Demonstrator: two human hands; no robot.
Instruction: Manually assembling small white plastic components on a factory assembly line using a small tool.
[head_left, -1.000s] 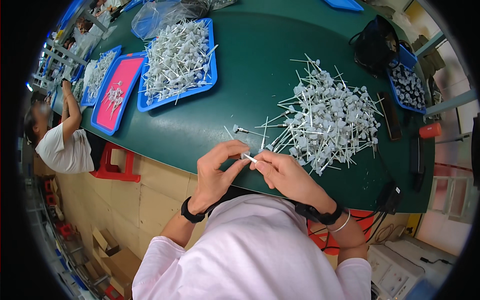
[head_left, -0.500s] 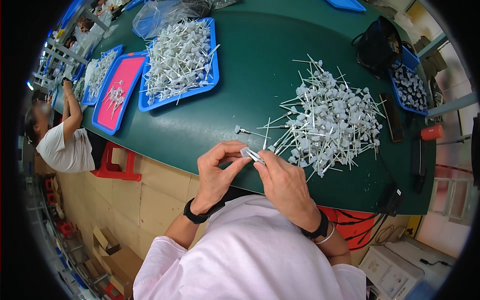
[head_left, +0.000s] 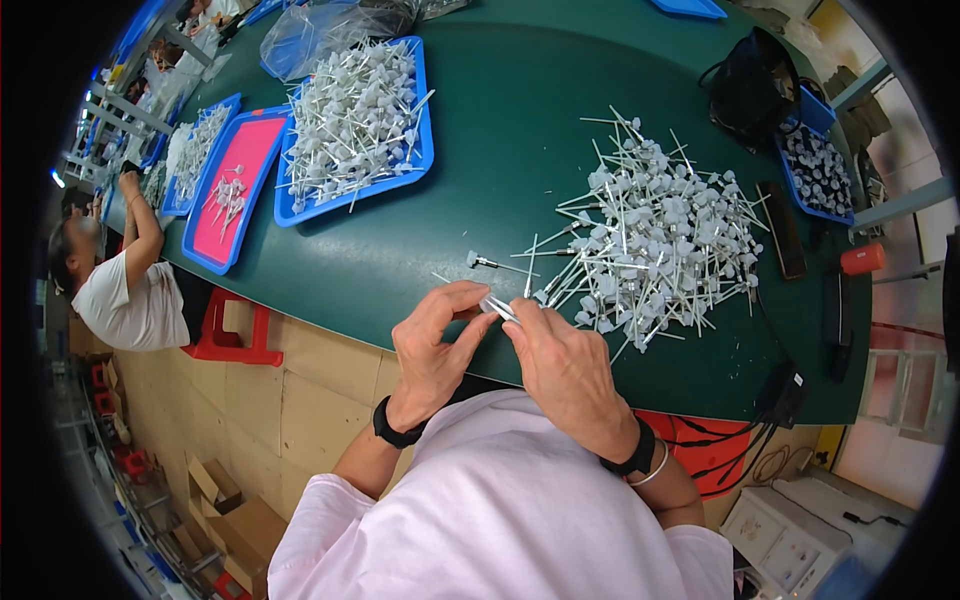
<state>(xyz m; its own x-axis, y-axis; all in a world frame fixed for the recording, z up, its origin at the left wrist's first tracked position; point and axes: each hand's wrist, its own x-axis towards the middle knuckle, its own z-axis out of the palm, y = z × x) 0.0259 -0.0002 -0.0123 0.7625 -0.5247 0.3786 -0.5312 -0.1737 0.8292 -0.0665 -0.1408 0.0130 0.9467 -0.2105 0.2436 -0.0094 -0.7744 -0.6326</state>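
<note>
A small white stick part (head_left: 497, 306) sits pinched between both hands, just above the near edge of the green bench (head_left: 520, 130). Right beyond it spreads a big loose heap of the same white stick parts (head_left: 655, 240), with a few strays (head_left: 490, 263) lying apart on the bench between the heap and the hands. Farther back to the left stands a blue tray (head_left: 355, 125) piled with more of them, and beside that a blue tray with a pink liner (head_left: 232, 185) holding only a handful. A black bag (head_left: 750, 85) rests at the far right, near a smaller blue tray of grey pieces (head_left: 815, 165). Another person (head_left: 125, 285) in a white shirt works at the left end of the bench, by a red stool (head_left: 232, 330).

The left hand (head_left: 430, 350) is curled narrow, thumb and forefinger closed on the part's end. The right hand (head_left: 565, 365) meets it, fingertips nipped on the same part. Both wrists wear black bands.
</note>
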